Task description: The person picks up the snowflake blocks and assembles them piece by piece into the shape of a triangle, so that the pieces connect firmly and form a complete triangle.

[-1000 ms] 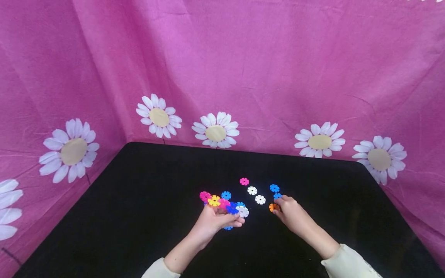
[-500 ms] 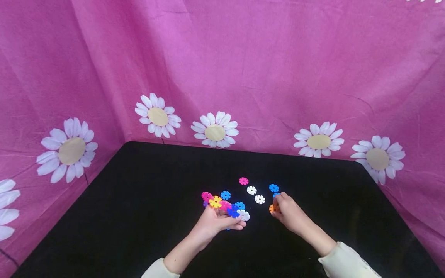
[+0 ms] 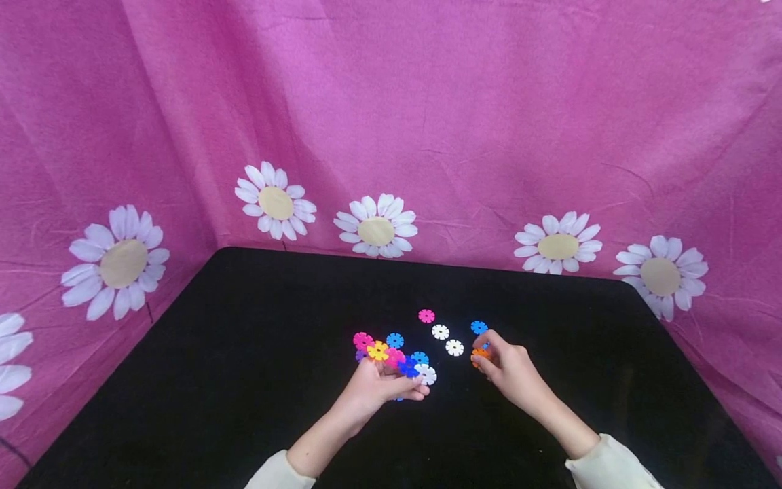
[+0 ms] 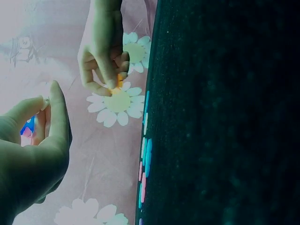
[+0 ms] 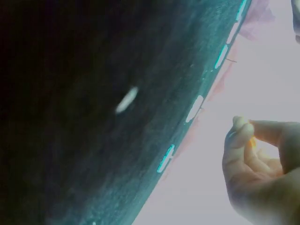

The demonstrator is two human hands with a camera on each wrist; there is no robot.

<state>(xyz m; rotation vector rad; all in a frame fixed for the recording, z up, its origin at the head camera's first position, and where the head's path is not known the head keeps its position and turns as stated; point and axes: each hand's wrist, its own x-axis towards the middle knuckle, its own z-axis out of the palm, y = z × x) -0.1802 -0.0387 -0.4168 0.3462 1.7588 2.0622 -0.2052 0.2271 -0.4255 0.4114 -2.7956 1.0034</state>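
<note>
My left hand (image 3: 373, 394) grips a joined row of notched snowflake discs, thumb and fingers at its right end. In the row show a yellow disc (image 3: 378, 350), a dark blue disc (image 3: 408, 367) and a white disc (image 3: 426, 375), with pink ones among them. To the right, my right hand (image 3: 516, 373) pinches an orange snowflake disc (image 3: 477, 358) between thumb and fingers. The left wrist view shows that orange disc (image 4: 120, 79) at the fingertips, above the table's level. A blue disc (image 3: 479, 327) lies just beyond the right fingers, and another is partly hidden behind them.
On the black table (image 3: 275, 305) lie a loose pink disc (image 3: 426, 316) and two white discs (image 3: 440, 332) between and beyond the hands. Several blue discs lie behind and under the held row. A pink cloth (image 3: 458, 136) with printed daisies hangs behind the table.
The right hand has turned slightly, its curved fingers and thumb now showing around the orange disc, which has shifted a little. The left hand has tilted the row slightly and keeps its grip.
</note>
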